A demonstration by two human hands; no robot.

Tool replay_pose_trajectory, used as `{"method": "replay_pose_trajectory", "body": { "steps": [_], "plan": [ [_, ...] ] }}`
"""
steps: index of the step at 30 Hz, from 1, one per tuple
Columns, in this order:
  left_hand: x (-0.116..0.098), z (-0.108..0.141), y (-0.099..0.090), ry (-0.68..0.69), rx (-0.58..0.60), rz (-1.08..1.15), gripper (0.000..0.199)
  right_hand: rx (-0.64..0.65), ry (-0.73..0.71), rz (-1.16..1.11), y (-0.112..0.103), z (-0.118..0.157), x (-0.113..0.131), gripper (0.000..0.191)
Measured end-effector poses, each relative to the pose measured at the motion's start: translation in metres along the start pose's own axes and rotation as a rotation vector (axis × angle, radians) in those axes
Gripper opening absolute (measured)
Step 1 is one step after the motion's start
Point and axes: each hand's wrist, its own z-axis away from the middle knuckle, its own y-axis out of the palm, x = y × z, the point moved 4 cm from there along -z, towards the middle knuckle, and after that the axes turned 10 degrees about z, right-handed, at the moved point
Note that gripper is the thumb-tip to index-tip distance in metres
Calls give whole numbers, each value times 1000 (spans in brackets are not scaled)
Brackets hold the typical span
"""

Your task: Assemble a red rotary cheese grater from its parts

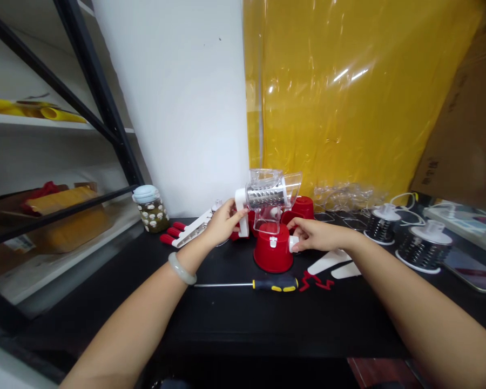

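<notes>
A rotary grater stands upright on the black table. Its clear plastic housing holds a perforated metal drum above the red base. My left hand is closed with its fingers on the white crank handle at the drum's left end. On the other side, my right hand pinches a white knob on the base. In front of the base lies a screwdriver with a dark blue and yellow handle. Small red zigzag pieces are beside its handle end.
Two more grater drums stand at right, near a flat phone-like device. White tapered pieces lie under my right forearm. A lidded jar and red-tipped white pieces are at left. More red parts sit behind the grater.
</notes>
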Motion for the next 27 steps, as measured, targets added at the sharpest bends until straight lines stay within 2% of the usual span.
{"method": "replay_pose_trajectory", "body": {
  "steps": [7, 19, 27],
  "plan": [
    [3, 0, 3, -20, 1, -2, 54, 70, 20, -300, 9, -9, -13, 53],
    [5, 5, 16, -22, 26, 41, 54, 78, 33, -365, 12, -6, -14, 41],
    [9, 5, 22, -19, 44, 38, 54, 69, 48, -377, 12, -7, -14, 48]
  ]
}}
